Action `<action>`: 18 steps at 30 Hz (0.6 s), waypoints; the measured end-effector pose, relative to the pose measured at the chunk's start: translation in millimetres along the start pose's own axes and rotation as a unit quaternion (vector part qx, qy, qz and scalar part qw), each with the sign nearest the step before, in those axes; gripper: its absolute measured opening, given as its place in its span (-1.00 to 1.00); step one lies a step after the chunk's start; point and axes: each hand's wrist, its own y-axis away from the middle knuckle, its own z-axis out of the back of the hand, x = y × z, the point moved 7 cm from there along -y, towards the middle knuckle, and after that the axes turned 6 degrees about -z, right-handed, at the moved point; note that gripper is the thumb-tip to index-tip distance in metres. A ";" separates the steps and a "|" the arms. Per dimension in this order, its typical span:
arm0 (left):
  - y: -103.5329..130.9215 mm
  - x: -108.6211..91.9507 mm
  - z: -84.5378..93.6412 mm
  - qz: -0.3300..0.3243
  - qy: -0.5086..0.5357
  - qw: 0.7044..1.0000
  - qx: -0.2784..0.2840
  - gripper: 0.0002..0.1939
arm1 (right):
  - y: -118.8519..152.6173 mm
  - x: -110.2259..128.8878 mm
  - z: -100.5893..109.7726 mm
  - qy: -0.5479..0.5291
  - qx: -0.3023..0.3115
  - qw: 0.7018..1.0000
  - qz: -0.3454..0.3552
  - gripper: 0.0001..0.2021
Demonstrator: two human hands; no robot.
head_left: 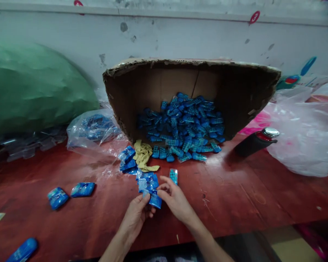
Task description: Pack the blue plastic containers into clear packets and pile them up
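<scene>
While the left hand (pixel 138 211) pinches a flat, shiny blue plastic packet (pixel 155 201), the right hand (pixel 175 199), its grip hard to tell, is by the packet's right edge.

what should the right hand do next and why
Perhaps the right hand should try teasing open the blue packet: the left hand holds it, the right is at its edge, and a small turquoise pack lies just beyond.

Light is dim; shadow darkens the carton (pixel 243 94); the table (pixel 221 171) shows glare (whitish).
</scene>
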 end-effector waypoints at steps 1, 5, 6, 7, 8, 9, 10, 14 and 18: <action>-0.4 -1.4 0.9 -0.012 -0.018 1.000 0.001 -0.75 | 0.1 -3.1 -8.3 -0.028 0.014 0.999 -0.011 -0.65; -0.9 -5.5 7.6 -0.032 -0.050 0.998 -0.022 -0.74 | -0.3 -11.8 -18.9 -0.051 -0.024 0.998 -0.017 -0.73; -0.6 -5.0 8.6 -0.028 -0.042 0.998 -0.029 -0.74 | 0.8 -11.0 -18.8 -0.040 -0.032 0.999 -0.009 -0.76; -0.1 -3.8 8.7 -0.021 -0.029 0.999 -0.031 -0.73 | 2.3 -8.5 -18.2 -0.019 -0.037 0.999 0.004 -0.78; 0.6 -2.0 7.6 -0.011 -0.013 0.999 -0.030 -0.73 | 3.9 -4.1 -15.9 0.012 -0.043 0.999 0.024 -0.79; 1.5 0.3 6.0 0.001 0.005 1.000 -0.028 -0.72 | 5.4 2.0 -11.7 0.057 -0.056 0.996 0.050 -0.79; 2.7 2.5 4.3 0.015 0.022 0.999 -0.027 -0.73 | 6.3 8.9 -5.6 0.116 -0.079 0.987 0.077 -0.78; 7.7 5.3 2.8 0.045 0.071 0.995 -0.062 -0.79 | 0.1 23.7 27.7 0.415 -0.236 0.875 0.077 -0.68; 11.3 3.1 5.3 0.070 0.099 0.988 -0.101 -0.85 | -15.1 7.4 29.3 0.532 -0.219 0.818 0.014 -0.69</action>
